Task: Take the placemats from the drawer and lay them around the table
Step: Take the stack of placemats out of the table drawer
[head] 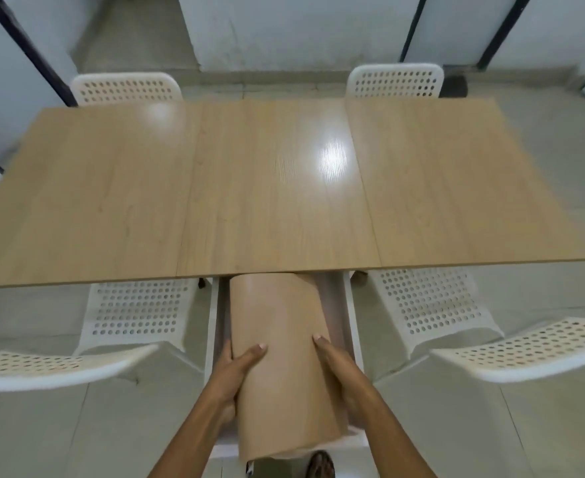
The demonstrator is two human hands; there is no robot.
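A bundle of tan placemats [284,343], curved into an arch, rises out of the open white drawer [352,326] under the near edge of the wooden table [249,188]. My left hand [237,370] grips the bundle's left side, thumb on top. On the right side, my right hand [336,369] presses against it with fingers along the edge. The far end of the placemats is hidden under the table top. How many mats are in the bundle cannot be told.
Two white perforated chairs [136,312] [429,308] stand tucked in at the near side, flanking the drawer. Two more chairs [125,88] [396,81] stand at the far side. White walls and dark frames lie beyond. A foot [320,465] shows below the drawer.
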